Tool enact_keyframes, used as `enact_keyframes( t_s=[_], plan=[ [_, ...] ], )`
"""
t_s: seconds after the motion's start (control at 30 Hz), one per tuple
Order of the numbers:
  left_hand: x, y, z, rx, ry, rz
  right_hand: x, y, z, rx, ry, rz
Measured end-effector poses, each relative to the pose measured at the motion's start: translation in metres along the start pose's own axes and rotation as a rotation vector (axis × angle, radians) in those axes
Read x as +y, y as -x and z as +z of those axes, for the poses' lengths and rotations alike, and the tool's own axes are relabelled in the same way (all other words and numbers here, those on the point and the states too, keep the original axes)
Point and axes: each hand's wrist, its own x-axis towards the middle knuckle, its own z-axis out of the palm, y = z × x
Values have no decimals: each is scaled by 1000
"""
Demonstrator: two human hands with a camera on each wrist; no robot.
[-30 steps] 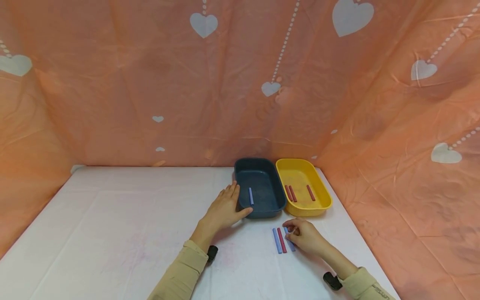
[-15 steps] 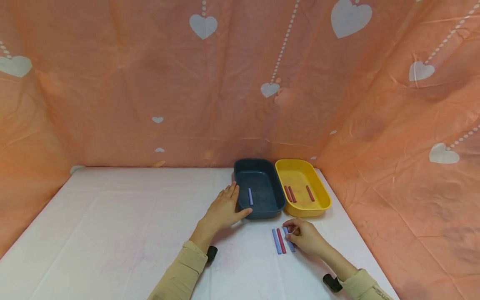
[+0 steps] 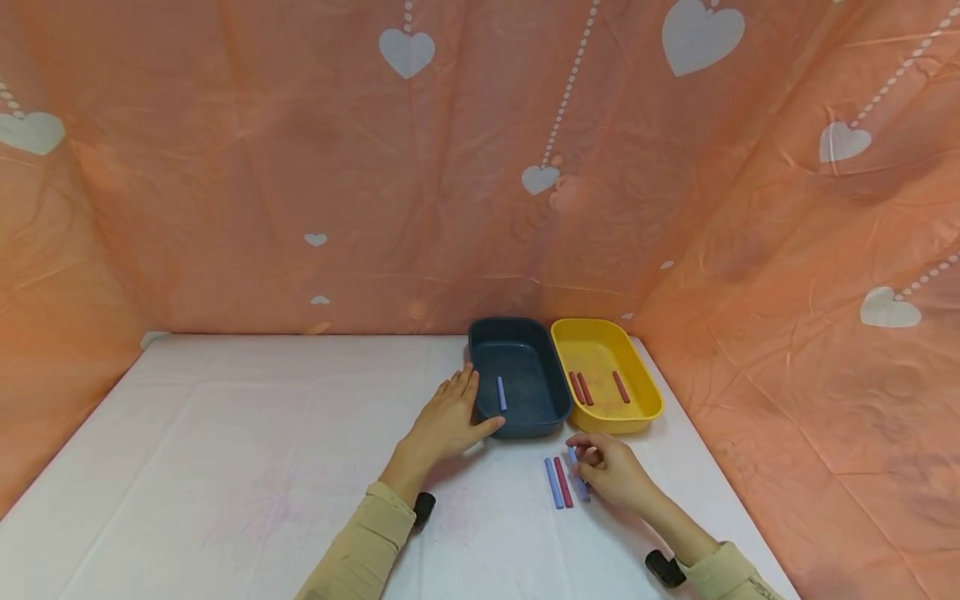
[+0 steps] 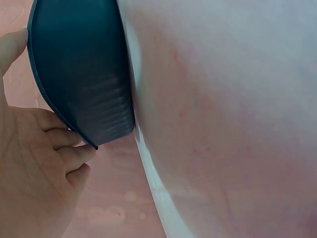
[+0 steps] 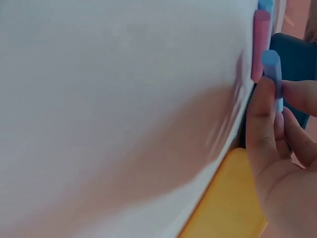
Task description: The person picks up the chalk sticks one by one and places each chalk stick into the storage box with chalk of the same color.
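Observation:
My right hand pinches a blue chalk stick between thumb and fingers, just above the white tabletop. To its left lie a red chalk stick and another blue chalk stick, side by side. My left hand rests against the near left corner of a dark blue tray. In the left wrist view its fingertips and thumb touch the tray's rim, well apart from each other. One blue chalk stick lies inside that tray.
A yellow tray stands against the dark blue tray's right side. In it lie a red chalk pair and a single red chalk stick. Orange sheeting with white hearts hangs behind the white-covered table and at its sides.
The blue chalk stick in my right hand has come up slightly from the table, its far end rising with the fingertips. My left hand and the trays hold still.

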Motion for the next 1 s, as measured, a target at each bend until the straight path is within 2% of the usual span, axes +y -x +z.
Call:
enact_keyframes(
  t_s=[0.4, 0.67, 1.0],
  plan=[
    [0, 0, 0, 4, 10, 6, -19, -7, -5, 51, -115, -99],
    [2, 0, -3, -6, -2, -4, -34, -23, -8, 81, -185, -74],
    [1, -3, -2, -25, -9, -27, -48, -47, -11, 119, -177, -55]
  ],
)
